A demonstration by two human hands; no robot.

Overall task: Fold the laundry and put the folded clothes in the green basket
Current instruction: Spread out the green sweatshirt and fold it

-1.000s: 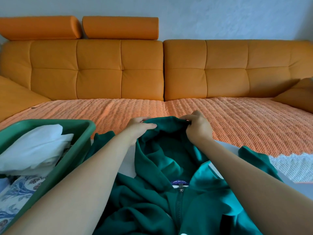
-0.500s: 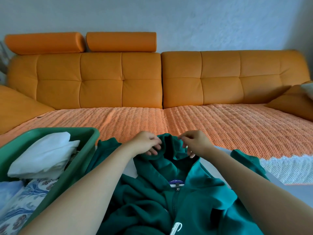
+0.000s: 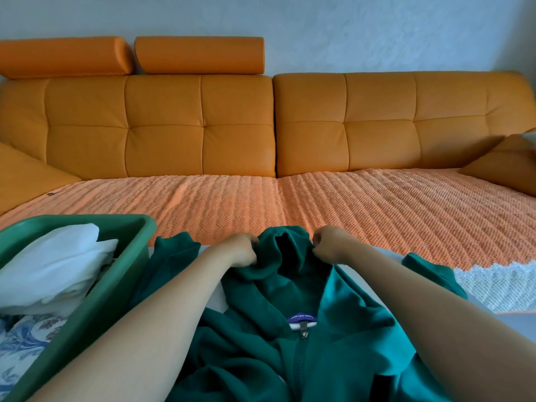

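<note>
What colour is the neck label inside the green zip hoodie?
Purple; the small neck label shows best in the head view.

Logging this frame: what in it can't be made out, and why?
Head view only.
green hoodie: the hem is cut off by the bottom edge, and the forearms cover parts of it.
neck label: the print is too small to read.
left hand and right hand: the fingertips are buried in the hood's fabric.
green basket: it is cut off by the left edge, and the white cloth covers what lies under it.

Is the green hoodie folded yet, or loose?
Not folded. The green zip hoodie lies rumpled outside the green basket, its hood gripped by the left hand and right hand.
</note>
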